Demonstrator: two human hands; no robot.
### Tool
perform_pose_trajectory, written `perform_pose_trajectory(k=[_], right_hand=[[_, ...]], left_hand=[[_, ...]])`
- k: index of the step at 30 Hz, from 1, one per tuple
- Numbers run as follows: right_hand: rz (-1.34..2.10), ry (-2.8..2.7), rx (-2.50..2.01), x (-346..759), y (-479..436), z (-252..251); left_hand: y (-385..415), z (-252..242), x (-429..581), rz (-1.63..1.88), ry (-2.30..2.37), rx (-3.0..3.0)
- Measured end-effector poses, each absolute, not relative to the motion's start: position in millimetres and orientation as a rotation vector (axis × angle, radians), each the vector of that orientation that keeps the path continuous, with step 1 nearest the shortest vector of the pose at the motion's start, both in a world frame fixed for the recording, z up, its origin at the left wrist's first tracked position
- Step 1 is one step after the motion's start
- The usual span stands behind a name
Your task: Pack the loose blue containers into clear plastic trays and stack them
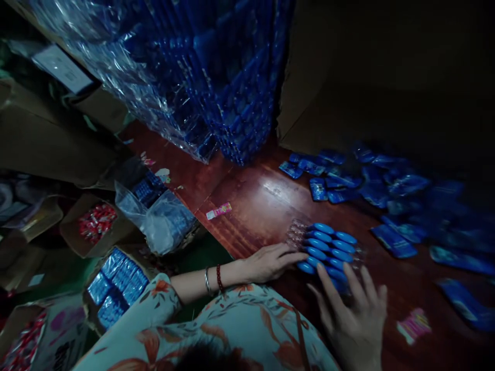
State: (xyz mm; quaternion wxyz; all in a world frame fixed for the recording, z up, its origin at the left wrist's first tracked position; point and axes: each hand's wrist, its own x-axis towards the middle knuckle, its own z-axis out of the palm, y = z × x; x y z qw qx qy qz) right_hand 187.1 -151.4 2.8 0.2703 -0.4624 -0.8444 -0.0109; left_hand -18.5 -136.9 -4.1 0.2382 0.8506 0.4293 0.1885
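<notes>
On the reddish-brown tabletop, glossy blue oval pieces (319,244) lie side by side in two columns. Clear, ridged parts (297,232) stick out at their left ends. My left hand (270,262) rests at the near left corner of this group, its fingers stretched out and the index finger touching a piece. From the near right, my right hand (358,314) reaches over the group with fingers spread, fingertips at the nearest pieces. It looks slightly blurred, and whether it presses on them is unclear.
Loose blue packets (394,190) are scattered at the right. A tall stack of blue packs (232,77), partly in clear plastic, rises at the back. Pink wrappers (219,211) lie on the table (247,185). Boxes of red pieces (96,221) and blue packs (118,283) stand lower left.
</notes>
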Motion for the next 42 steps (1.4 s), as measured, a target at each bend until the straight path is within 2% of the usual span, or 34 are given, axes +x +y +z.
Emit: perform_pose_trajectory(k=[2,5,8,11,17,22,25,30,42], right_hand=[[-0.086,-2.331,-1.162,183,-148,4],[-0.096,-2.353,-1.085,176,-139,-1],[-0.130,-2.316,-1.083,174,-132,-3],[-0.170,-2.274,-1.148,178,-129,3],[0.009,-2.170,-1.295,196,-133,7],[0.168,-1.941,-1.389,204,-139,-2],[0.195,-1.847,-1.429,204,-143,-8],[0.152,-1.874,-1.454,215,-143,-8],[-0.133,-2.386,-1.356,206,-147,16]], left_hand=[[-137,-11,-17,0.534,1.313,2.240],[-134,-18,-12,0.354,1.468,2.278],[-132,-21,-15,0.169,1.405,2.460],[-134,-23,-26,0.127,1.285,2.621],[-136,-29,-37,0.400,1.120,2.607],[-135,-17,-7,0.711,1.595,1.869],[-131,-11,15,0.691,1.649,1.589],[-117,-19,30,0.736,1.562,1.484],[-107,-8,-1,0.709,1.554,1.491]])
